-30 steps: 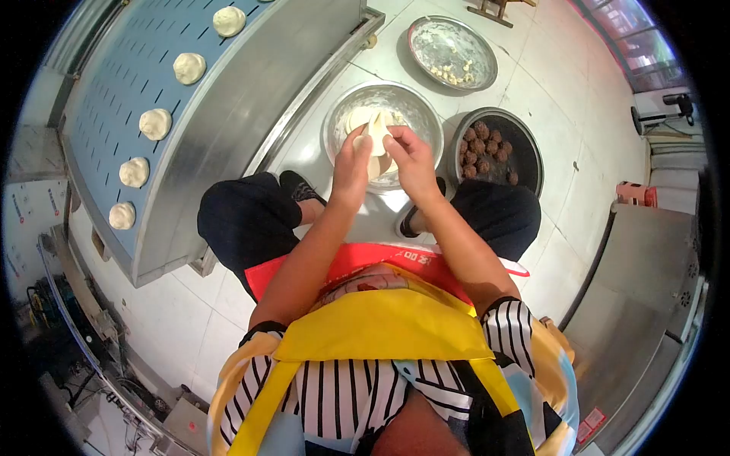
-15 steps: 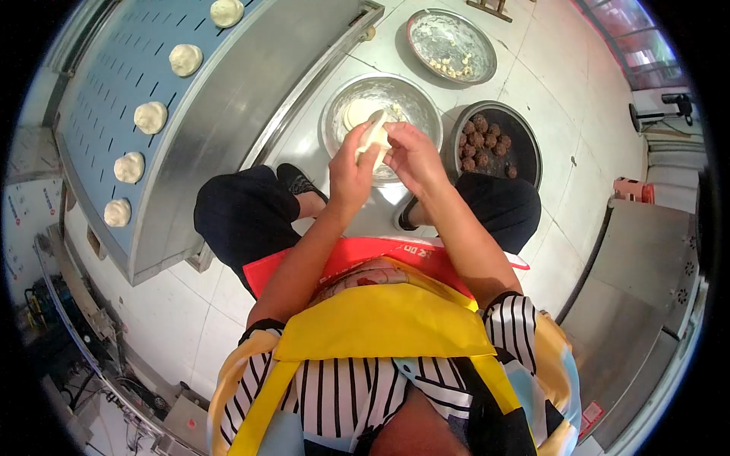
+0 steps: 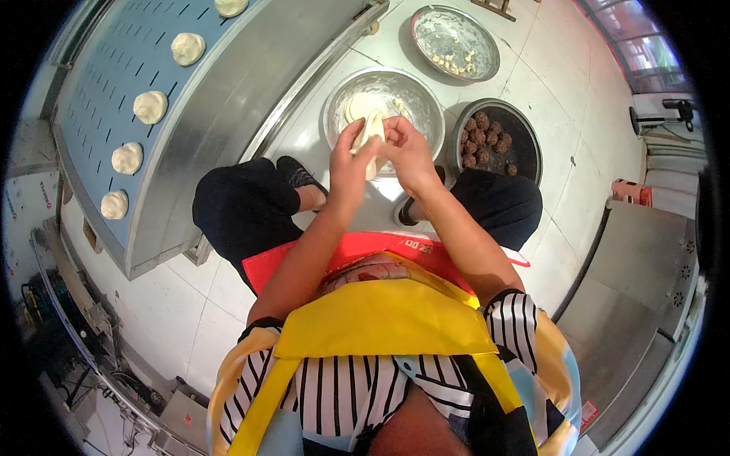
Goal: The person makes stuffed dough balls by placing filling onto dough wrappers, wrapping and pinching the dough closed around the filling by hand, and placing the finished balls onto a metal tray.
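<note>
Between my two hands hangs a pale sheet of dough, folded and drooping. My left hand grips its left side, and my right hand pinches its right side. Just beyond and below them stands a metal bowl dusted with flour, with a round pale piece of dough in it. To the right of my hands, a dark round pan holds several brown balls of filling. Part of the held dough is hidden by my fingers.
Along the left runs a metal-sided conveyor with a slotted blue belt, carrying several round dough buns. A second floury bowl with dough scraps sits farther back on the tiled floor. A steel cabinet stands at right.
My hands have shifted the dough, which now hangs more upright and longer between them. The buns on the belt have moved slightly toward the near end.
</note>
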`<state>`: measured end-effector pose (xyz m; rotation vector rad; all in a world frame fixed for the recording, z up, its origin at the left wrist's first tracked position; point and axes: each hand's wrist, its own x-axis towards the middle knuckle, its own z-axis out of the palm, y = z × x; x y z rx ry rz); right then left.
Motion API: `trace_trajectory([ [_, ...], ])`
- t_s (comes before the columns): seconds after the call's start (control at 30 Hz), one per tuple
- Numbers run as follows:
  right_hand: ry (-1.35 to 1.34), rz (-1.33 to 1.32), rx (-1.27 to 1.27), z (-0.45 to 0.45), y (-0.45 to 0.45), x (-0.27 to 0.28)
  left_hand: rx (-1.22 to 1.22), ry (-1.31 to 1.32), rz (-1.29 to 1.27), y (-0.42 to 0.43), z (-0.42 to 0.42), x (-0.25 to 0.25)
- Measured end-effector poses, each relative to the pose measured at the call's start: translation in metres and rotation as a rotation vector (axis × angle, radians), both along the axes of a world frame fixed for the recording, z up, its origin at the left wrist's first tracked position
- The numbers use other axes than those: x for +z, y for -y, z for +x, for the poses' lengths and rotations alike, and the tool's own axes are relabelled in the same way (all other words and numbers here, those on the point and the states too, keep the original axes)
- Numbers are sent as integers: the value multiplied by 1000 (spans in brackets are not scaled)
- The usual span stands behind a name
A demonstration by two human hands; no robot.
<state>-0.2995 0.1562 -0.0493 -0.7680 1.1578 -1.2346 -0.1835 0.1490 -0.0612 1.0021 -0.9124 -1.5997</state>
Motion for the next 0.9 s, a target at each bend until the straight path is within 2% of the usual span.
trace_trajectory([
  [0.07,-91,-61,21,2,-2,-2,-91,-142,207,7,6,-2],
  [0.2,-114,-97,26,6,-6,-1,53,-345,419,19,9,-13],
  [0.3,-99,-72,-10,9,-9,0,68,-619,512,15,9,-21],
  [0.37,-43,5,-34,4,-9,-4,126,-505,420,6,6,-25],
  [0.47,-184,189,-28,-8,2,-4,110,-242,244,-7,-1,-33],
  [0.5,-236,163,-2,-9,2,-3,87,-141,171,-8,-3,-30],
  [0.57,-339,102,60,-11,5,-2,128,-265,204,-10,-9,-22],
  [0.63,-304,66,58,-11,5,-3,162,-375,224,-10,-13,-11],
  [0.73,-300,-7,23,-2,-4,2,-71,-186,222,-6,-2,-14],
  [0.77,-311,-42,1,0,-4,4,-51,-200,257,-2,0,-13],
  [0.83,-239,-32,-25,-3,-6,-4,-14,-228,333,5,4,-8],
  [0.87,-204,-29,-37,-5,-7,-9,-11,-326,335,9,5,-21],
  [0.9,-54,2,-111,-7,-8,-12,-2,-460,373,11,6,-21],
])
